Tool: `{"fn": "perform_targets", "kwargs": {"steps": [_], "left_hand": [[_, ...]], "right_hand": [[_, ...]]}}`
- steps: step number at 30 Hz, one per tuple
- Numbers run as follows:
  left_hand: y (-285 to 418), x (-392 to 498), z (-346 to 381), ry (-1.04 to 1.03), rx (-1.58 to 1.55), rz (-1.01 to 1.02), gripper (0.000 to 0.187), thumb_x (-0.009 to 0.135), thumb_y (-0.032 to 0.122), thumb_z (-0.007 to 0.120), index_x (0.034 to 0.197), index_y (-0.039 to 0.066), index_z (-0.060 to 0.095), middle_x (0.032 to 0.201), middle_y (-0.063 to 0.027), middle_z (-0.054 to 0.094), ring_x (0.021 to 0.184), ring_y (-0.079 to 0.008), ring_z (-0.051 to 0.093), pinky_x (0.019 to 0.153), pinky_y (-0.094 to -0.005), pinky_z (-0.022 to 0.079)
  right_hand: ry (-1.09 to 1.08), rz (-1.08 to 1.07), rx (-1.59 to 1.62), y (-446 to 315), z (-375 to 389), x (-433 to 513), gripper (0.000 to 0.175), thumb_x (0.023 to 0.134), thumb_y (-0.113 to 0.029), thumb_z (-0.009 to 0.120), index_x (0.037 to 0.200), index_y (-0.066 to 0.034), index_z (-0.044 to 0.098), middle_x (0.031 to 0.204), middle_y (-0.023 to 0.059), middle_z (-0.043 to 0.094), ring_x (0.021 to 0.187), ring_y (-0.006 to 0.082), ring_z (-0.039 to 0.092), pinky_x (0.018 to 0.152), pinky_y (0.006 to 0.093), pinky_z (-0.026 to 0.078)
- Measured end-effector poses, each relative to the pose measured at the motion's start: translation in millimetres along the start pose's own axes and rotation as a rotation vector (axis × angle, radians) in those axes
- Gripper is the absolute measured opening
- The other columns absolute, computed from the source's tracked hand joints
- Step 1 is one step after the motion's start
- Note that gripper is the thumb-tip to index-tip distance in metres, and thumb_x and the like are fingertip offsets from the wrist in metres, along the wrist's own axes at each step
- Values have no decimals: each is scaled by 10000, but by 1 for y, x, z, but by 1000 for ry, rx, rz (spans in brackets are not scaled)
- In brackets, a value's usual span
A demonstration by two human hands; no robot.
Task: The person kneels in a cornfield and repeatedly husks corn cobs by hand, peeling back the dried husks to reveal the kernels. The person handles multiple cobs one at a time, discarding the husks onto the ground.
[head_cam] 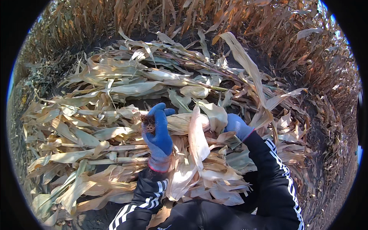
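My left hand (159, 132), in a blue coated work glove, is at the tip end of a corn ear in its dry husk (179, 123). Brown corn silk (149, 125) lies against the palm, and the thumb and fingers bend around the ear's end. At the ear's other end is my right hand (237, 126), in a similar glove; its fingers are mostly hidden behind a pale husk leaf (215, 116), so its hold cannot be made out. A loose husk leaf (198, 141) hangs down over the ear's middle.
Cut dry corn stalks (123, 148) lie in a heap before me, running left to right. Another husked ear (195, 92) rests beyond my hands. A long curled leaf (247, 63) rises at the right. Standing dry corn (161, 14) borders the dark soil at the far side.
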State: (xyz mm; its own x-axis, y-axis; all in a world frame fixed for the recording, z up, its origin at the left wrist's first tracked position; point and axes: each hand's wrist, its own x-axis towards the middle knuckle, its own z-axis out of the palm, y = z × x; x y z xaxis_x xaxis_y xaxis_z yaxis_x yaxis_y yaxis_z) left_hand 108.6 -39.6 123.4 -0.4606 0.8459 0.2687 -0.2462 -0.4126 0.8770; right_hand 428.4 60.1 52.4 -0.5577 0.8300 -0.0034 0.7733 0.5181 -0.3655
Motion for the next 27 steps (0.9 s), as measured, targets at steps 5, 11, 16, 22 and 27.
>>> {"fn": "perform_targets", "kwargs": {"steps": [5, 11, 16, 22, 27], "left_hand": [[53, 2, 47, 40, 152, 162, 292, 1115, 193, 555, 1239, -41, 678, 942, -117, 757, 848, -168, 703, 823, -324, 559], [3, 43, 211, -735, 709, 535, 313, 938, 322, 743, 1066, 38, 710, 892, -193, 737, 865, -412, 728, 740, -492, 586], [-85, 84, 218, -845, 479, -65, 526, 898, 384, 834, 1219, -16, 721, 1032, -137, 778, 932, -208, 731, 851, -378, 574], [-93, 57, 139, -881, 225, -411, 700, 854, 456, 870, 1315, -24, 653, 1159, -155, 733, 1050, -195, 686, 929, -368, 548], [-84, 18, 117, -945, 716, -288, 896, 770, 564, 893, 1339, -51, 577, 1157, -266, 719, 1039, -333, 711, 932, -436, 548]], "right_hand": [[-93, -11, 75, -23, 6, -11, 315, 706, -241, 781, 932, -21, 776, 932, 224, 749, 898, 415, 726, 778, 491, 591], [344, -306, 483, -20, 51, -14, 223, 809, -174, 748, 967, -17, 771, 902, 167, 758, 807, 342, 722, 737, 437, 583], [322, -103, 130, -25, 33, -35, 284, 809, -231, 708, 959, 10, 723, 935, 240, 702, 935, 387, 693, 823, 461, 577], [235, 310, 948, 7, -84, -27, 560, 975, -403, 737, 1299, 44, 644, 1208, 210, 688, 1103, 303, 697, 934, 398, 566], [595, 29, 1071, -9, -87, 35, 518, 1119, -374, 563, 1435, 36, 564, 1300, 164, 687, 1137, 263, 713, 997, 400, 578]]}}
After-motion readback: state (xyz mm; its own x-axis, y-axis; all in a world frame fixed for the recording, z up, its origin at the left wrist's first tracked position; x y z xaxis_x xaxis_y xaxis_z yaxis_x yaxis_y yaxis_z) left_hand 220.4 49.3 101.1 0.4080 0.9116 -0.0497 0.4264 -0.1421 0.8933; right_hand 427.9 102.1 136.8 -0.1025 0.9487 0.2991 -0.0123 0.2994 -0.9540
